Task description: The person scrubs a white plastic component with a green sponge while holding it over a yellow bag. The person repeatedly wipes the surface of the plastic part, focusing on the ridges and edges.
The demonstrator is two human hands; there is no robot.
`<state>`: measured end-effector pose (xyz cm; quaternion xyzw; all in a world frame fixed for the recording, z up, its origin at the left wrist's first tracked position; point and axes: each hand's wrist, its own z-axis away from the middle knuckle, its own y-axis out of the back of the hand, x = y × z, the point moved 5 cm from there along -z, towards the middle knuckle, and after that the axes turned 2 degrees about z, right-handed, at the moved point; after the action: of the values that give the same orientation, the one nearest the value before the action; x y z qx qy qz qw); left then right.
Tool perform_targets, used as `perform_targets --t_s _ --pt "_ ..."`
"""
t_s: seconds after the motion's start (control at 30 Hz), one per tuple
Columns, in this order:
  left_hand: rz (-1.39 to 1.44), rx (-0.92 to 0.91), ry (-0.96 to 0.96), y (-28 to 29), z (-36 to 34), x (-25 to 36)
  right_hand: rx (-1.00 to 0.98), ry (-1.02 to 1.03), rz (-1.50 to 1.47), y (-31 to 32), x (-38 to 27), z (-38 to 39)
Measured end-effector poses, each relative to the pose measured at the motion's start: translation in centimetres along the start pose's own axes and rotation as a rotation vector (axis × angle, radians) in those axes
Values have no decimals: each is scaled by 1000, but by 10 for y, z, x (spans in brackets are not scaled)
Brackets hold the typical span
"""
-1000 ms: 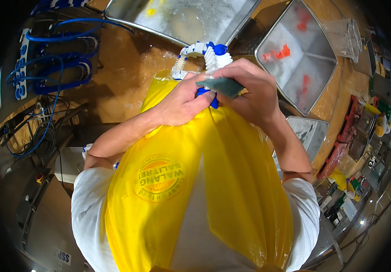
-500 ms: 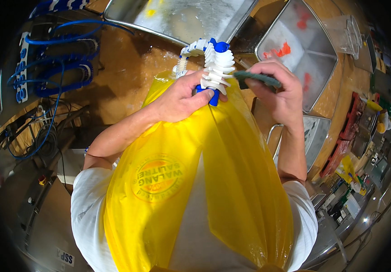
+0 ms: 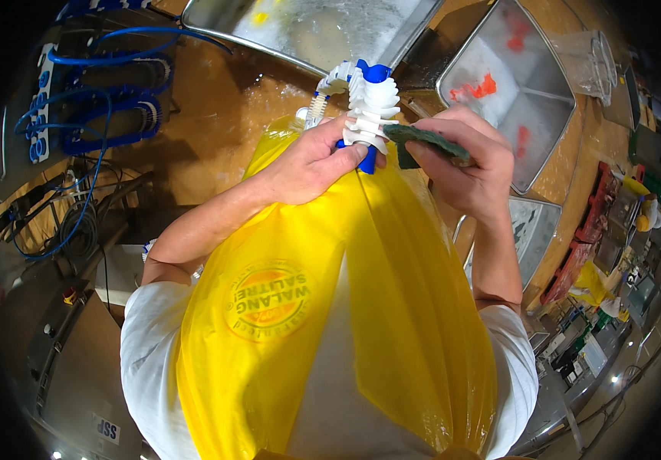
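Observation:
A segmented white plastic chain (image 3: 373,100) with blue end pieces bends in front of me at chest height. My left hand (image 3: 317,165) is closed around its near end, the thumb pressed over the lower links beside a blue piece. Part of the chain curves away behind that hand and is partly hidden. In my right hand (image 3: 475,157) a dark green scouring pad (image 3: 436,142) is pinched between thumb and fingers. The pad's left tip reaches the right side of the white links and seems to touch them. Both forearms are bare, above a yellow plastic apron (image 3: 415,307).
Beyond the chain stands a metal basin (image 3: 300,63) of foamy water. To its right, another metal basin (image 3: 568,130) holds suds and orange-red pieces. A clear plastic container (image 3: 603,69) sits beside it. More blue-and-white chain loops (image 3: 116,126) and blue hose (image 3: 108,153) hang at the left.
My right hand has moved slightly left and down, bringing the scouring pad against the chain's links. The left hand keeps its grip, with the chain shifted slightly.

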<state>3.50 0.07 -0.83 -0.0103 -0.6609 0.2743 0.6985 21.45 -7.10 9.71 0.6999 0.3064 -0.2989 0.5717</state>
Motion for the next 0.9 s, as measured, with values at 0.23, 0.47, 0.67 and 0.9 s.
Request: perform_targets --t_s 0.23,0.47,0.67,0.9 --pt "-384 -53 -372 -2 -2 12 34 299 302 -39 -11 2" --pt "-163 -71 -174 -6 8 -6 -15 233 352 -45 -21 1" --pt "-260 -135 -185 -9 8 4 57 317 208 -41 -8 9" --pt "-289 -154 -186 -6 11 -4 84 367 85 -39 0 18"
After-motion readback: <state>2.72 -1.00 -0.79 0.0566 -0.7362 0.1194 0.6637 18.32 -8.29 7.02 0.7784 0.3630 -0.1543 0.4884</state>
